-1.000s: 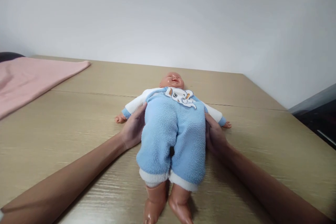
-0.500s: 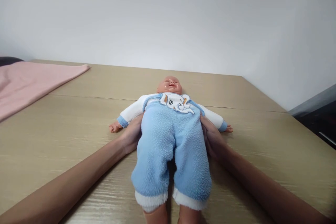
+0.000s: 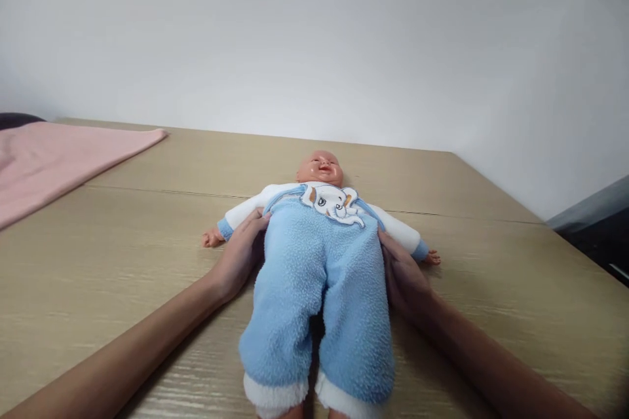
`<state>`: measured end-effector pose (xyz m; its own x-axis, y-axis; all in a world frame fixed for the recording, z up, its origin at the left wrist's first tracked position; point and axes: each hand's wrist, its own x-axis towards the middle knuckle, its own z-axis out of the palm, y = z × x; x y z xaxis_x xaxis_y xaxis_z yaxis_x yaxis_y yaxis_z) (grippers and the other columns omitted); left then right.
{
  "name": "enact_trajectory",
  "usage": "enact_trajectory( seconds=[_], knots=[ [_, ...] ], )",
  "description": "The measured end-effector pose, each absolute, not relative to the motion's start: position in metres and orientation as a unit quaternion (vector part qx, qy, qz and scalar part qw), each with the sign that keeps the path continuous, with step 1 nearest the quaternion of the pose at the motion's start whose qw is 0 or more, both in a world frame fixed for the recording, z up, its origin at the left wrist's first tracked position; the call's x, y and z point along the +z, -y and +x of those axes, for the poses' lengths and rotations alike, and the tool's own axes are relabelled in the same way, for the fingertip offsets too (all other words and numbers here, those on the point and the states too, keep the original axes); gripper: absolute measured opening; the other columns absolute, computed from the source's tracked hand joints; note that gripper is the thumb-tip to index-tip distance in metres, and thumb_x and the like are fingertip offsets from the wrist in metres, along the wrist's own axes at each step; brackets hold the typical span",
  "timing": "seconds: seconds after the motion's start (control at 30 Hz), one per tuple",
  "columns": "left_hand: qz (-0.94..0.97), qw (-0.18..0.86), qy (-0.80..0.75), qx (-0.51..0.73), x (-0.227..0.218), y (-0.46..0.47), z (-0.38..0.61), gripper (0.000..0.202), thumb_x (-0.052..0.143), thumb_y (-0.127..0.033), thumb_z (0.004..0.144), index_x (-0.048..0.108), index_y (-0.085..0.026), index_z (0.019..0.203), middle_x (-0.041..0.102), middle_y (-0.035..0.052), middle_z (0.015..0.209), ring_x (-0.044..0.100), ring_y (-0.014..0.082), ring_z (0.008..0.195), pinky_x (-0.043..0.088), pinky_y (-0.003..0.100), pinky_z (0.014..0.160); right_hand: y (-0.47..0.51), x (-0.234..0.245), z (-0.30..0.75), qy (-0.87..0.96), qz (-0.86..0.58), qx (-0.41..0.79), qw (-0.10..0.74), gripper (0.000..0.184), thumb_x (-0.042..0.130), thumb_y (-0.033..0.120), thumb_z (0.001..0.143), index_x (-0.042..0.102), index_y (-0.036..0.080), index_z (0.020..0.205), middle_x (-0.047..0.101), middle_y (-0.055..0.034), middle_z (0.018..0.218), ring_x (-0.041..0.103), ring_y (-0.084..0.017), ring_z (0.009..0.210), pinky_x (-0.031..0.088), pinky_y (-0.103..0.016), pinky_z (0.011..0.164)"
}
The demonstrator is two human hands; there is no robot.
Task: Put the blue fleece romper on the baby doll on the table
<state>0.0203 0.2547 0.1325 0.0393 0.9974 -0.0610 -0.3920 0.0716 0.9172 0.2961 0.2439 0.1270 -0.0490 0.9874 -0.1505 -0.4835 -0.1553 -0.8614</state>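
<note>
A baby doll (image 3: 322, 167) in a blue fleece romper (image 3: 304, 262) lies on its back on the table, head away from me. White sleeves with blue cuffs cover its spread arms, and an elephant patch (image 3: 334, 204) is on the chest. My left hand (image 3: 242, 255) is against the doll's side at the left, under its arm, fingers bent along the romper. On the other side my right hand (image 3: 405, 272) holds the doll's waist, thumb on the fabric. The fingertips of both hands are partly hidden by the doll. Its feet are out of frame.
The wooden table (image 3: 122, 255) has a seam running across it. A pink cloth (image 3: 63, 157) lies at the left, with something dark behind it. A pale wall (image 3: 295, 52) rises beyond the far edge. At the right is a dark object (image 3: 597, 252) beside the table.
The view has tilted up, so table and doll sit lower in frame. My left hand has shifted slightly outward, showing more of its fingers. The right hand stays at the doll's side.
</note>
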Motion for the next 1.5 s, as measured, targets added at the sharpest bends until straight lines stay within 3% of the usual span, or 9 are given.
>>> enact_trajectory(
  seconds=[0.13,0.3,0.43,0.6,0.77,1.03,1.17,1.33,1.5],
  knots=[
    [0.424,0.564,-0.427,0.565,0.126,-0.258,0.015,0.029,0.082,-0.049,0.096,0.081,-0.022,0.105,0.082,0.0062,0.12,0.068,0.028,0.124,0.048,0.035,0.115,-0.245,0.125,0.3,0.308,-0.407,0.669,0.541,0.034,0.08,0.051,0.097,0.082,0.028,0.121,0.086,-0.0054,0.128,0.073,-0.032,0.137,0.055,-0.049,0.126],
    [0.344,0.676,-0.372,0.535,0.136,-0.252,0.021,0.038,0.084,-0.056,0.091,0.083,-0.022,0.107,0.084,0.0104,0.123,0.07,0.0368,0.129,0.051,0.045,0.119,-0.244,0.127,0.303,0.309,-0.397,0.689,0.522,0.029,0.08,0.05,0.096,0.083,0.028,0.115,0.088,-0.005,0.115,0.077,-0.033,0.129,0.062,-0.048,0.117],
    [0.354,0.679,-0.368,0.527,0.131,-0.252,0.018,0.036,0.083,-0.055,0.091,0.082,-0.023,0.107,0.083,0.0101,0.118,0.07,0.0377,0.125,0.053,0.045,0.113,-0.242,0.131,0.303,0.309,-0.403,0.69,0.516,0.02,0.077,0.043,0.098,0.083,0.028,0.109,0.089,-0.0043,0.111,0.078,-0.032,0.125,0.066,-0.046,0.111],
    [0.504,0.495,-0.444,0.55,0.129,-0.248,0.019,0.024,0.077,-0.05,0.102,0.075,-0.026,0.107,0.075,0.0022,0.111,0.064,0.0249,0.11,0.048,0.031,0.101,-0.243,0.13,0.304,0.27,-0.406,0.704,0.516,0.025,0.079,0.043,0.095,0.083,0.027,0.114,0.089,-0.0046,0.112,0.079,-0.033,0.126,0.064,-0.048,0.114],
    [0.598,0.374,-0.476,0.525,0.135,-0.243,0.021,0.025,0.064,-0.045,0.111,0.064,-0.025,0.097,0.062,-0.0025,0.091,0.052,0.0196,0.084,0.04,0.031,0.078,-0.242,0.131,0.308,0.284,-0.399,0.708,0.509,0.032,0.078,0.047,0.096,0.081,0.026,0.12,0.089,-0.0055,0.114,0.078,-0.033,0.129,0.062,-0.05,0.118],
    [0.575,0.374,-0.477,0.55,0.13,-0.245,0.019,0.021,0.069,-0.044,0.108,0.067,-0.024,0.1,0.061,-0.0011,0.093,0.054,0.0213,0.088,0.041,0.031,0.081,-0.24,0.134,0.305,0.318,-0.404,0.684,0.518,0.027,0.078,0.051,0.096,0.081,0.028,0.109,0.088,-0.0041,0.106,0.078,-0.033,0.125,0.062,-0.05,0.115],
    [0.561,0.371,-0.457,0.583,0.13,-0.247,0.022,0.021,0.063,-0.043,0.113,0.066,-0.025,0.102,0.061,-0.0005,0.097,0.056,0.0207,0.094,0.042,0.029,0.087,-0.237,0.131,0.302,0.367,-0.444,0.589,0.567,0.027,0.076,0.053,0.098,0.078,0.03,0.111,0.085,-0.0039,0.113,0.074,-0.033,0.126,0.059,-0.05,0.117],
    [0.533,0.367,-0.45,0.615,0.126,-0.251,0.023,0.015,0.066,-0.042,0.111,0.065,-0.026,0.11,0.061,-0.0013,0.095,0.055,0.0199,0.089,0.041,0.029,0.083,-0.224,0.13,0.302,0.45,-0.519,0.359,0.632,0.03,0.083,0.044,0.095,0.069,0.033,0.12,0.075,-0.0017,0.128,0.067,-0.026,0.128,0.049,-0.042,0.122],
    [0.528,0.371,-0.441,0.623,0.127,-0.251,0.025,0.018,0.073,-0.04,0.107,0.066,-0.025,0.104,0.061,-0.0005,0.094,0.055,0.0203,0.087,0.042,0.031,0.084,-0.234,0.175,0.286,0.569,-0.457,0.206,0.652,0.021,0.078,0.033,0.099,0.067,0.032,0.117,0.071,-0.0041,0.126,0.067,-0.026,0.127,0.051,-0.042,0.116]
  ],
)
